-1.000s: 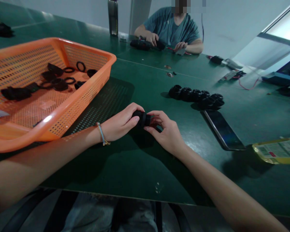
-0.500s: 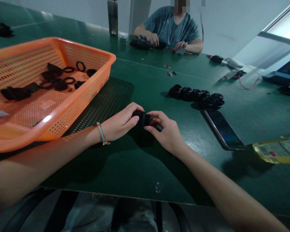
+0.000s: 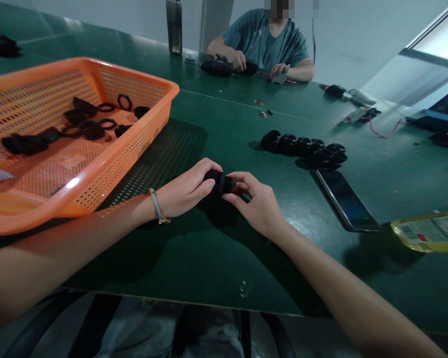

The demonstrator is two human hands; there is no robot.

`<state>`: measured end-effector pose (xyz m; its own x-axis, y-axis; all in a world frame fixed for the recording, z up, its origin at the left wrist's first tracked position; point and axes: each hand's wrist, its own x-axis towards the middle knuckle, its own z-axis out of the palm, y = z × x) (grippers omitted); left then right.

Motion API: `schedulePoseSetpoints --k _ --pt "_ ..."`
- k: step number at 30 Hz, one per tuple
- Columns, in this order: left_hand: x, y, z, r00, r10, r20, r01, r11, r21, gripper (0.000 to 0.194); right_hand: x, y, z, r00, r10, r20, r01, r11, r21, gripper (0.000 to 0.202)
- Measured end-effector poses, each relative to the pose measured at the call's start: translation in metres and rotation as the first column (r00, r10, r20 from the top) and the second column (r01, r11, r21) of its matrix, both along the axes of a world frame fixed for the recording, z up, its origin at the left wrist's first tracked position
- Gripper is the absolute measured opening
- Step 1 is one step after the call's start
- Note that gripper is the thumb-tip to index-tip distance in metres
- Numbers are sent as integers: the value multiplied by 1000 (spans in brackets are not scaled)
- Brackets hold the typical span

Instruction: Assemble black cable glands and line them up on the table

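Just above the green table, a black ribbed round fitting (image 3: 220, 182) is held between my two hands. My left hand (image 3: 190, 186), with a bracelet at the wrist, grips its left end between thumb and fingers. Thumb and fingertips of my right hand (image 3: 256, 201) close around the right end, covering part of it. Several similar black fittings (image 3: 302, 146) stand in a cluster on the table, beyond my right hand. To the left, an orange perforated basket (image 3: 168, 94) holds black rings (image 3: 124, 102) and other black pieces (image 3: 90, 129).
A phone (image 3: 345, 199) lies right of my right hand, near a yellow-edged package (image 3: 429, 231). Across the table (image 3: 216, 268) a person (image 3: 265, 42) works with a black power tool (image 3: 217, 67). A dark bottle (image 3: 174, 27) stands at the back. Wired parts (image 3: 358, 115) lie at right.
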<state>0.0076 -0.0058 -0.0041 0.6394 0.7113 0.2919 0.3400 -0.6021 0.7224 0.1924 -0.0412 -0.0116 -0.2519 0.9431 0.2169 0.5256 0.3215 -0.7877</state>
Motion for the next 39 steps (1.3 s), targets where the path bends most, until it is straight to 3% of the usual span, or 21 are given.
schedulePoseSetpoints --k 39 --pt "-1 0 -1 1000 7 -13 -7 1000 24 25 -1 2 0 1000 -14 25 15 1000 -19 20"
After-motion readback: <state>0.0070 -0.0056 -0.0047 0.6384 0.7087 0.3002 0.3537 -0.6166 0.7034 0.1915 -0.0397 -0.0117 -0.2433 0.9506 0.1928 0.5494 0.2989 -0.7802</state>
